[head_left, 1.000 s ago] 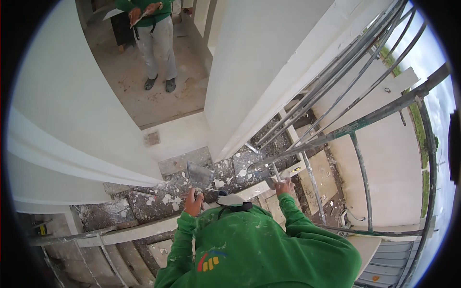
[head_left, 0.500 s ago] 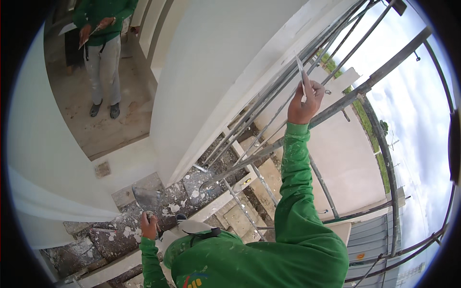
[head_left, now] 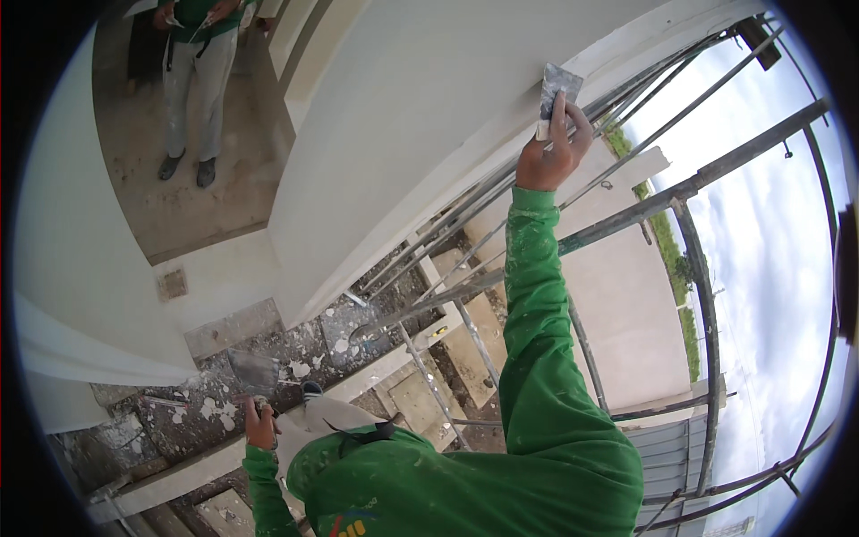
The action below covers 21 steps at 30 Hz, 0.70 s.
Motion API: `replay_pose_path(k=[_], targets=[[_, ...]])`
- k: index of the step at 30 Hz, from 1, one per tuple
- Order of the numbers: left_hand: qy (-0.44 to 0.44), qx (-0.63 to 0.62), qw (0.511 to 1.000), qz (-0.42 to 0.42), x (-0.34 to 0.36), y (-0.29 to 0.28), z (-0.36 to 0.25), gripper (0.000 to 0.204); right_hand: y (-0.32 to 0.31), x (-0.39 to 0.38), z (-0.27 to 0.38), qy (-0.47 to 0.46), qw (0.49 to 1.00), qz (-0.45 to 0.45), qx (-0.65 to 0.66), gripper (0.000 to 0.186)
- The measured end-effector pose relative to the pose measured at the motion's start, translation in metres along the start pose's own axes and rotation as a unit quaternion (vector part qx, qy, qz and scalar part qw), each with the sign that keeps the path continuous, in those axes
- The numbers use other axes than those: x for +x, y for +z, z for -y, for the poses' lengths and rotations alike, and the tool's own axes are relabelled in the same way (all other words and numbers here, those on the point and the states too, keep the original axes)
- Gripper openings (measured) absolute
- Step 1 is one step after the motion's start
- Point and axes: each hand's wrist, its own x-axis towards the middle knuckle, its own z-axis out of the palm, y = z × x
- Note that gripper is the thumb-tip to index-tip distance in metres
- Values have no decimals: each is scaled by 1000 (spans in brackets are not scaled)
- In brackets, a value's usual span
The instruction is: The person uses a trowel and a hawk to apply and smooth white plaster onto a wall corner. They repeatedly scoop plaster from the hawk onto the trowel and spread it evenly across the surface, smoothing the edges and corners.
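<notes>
The right hand [head_left: 548,152] is clamped on a putty knife [head_left: 557,89], its blade laid flat against the white wall [head_left: 420,116] at far right; skimming looks underway. The left hand [head_left: 260,425], low at near left, grips a hawk [head_left: 252,371]. Next, a steady, even stroke.

The wall [head_left: 420,116] stands left of the scaffold rails [head_left: 626,215], and the putty knife [head_left: 557,89] lies against the wall's upper right edge. Below the wall sits the spattered platform [head_left: 224,394], with a flat trowel [head_left: 253,371] over it. Left of the wall, another person [head_left: 192,72] stands on the floor [head_left: 170,197].
</notes>
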Motion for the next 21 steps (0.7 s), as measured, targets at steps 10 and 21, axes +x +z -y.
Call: replay_pose_path(k=[10, 21], targets=[[12, 29, 999, -3, 1, 1, -15, 66, -8, -90, 6, -35, 992, 96, -68, 41], [28, 30, 999, 23, -11, 16, -37, 16, -10, -193, 21, -28, 976, 211, -53, 61]])
